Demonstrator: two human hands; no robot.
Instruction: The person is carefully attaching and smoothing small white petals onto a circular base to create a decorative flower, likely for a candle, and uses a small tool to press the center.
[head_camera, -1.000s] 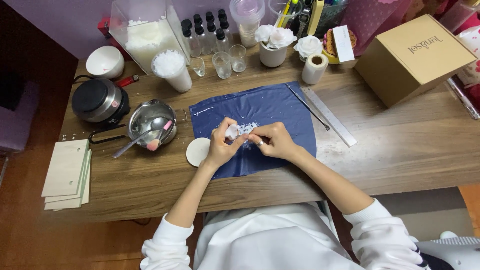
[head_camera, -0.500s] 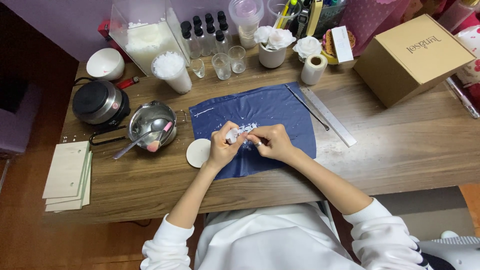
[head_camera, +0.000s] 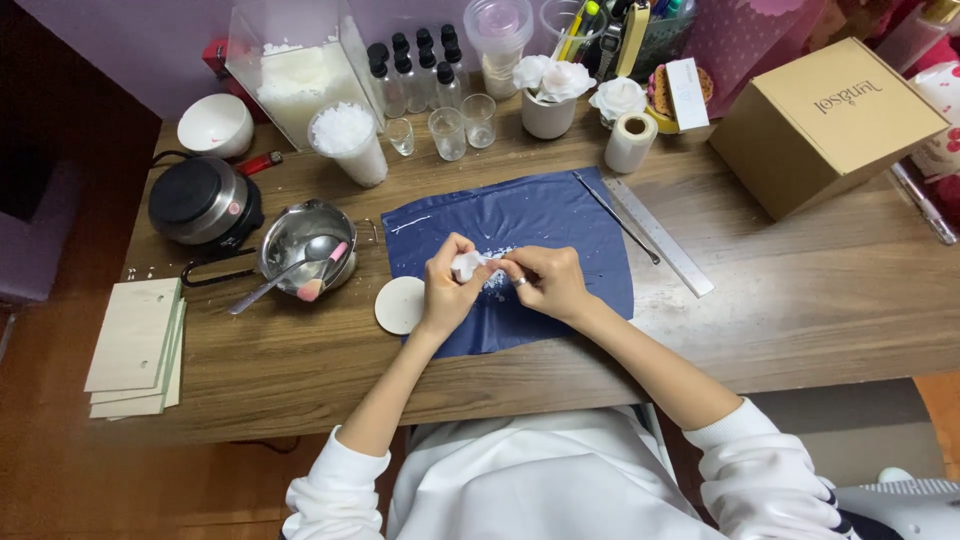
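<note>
Beside the white round disc (head_camera: 400, 305), the left hand (head_camera: 447, 292) pinches a small white wax piece (head_camera: 466, 264) over the blue mat (head_camera: 520, 225). The right hand (head_camera: 548, 280) fingers close on its edge; gentle, steady pressure seems best, so it does not crumble.

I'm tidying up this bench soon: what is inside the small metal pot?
Inside the small metal pot lie a metal spoon and a pink-tipped brush. They cover part of the pot's bottom.
</note>
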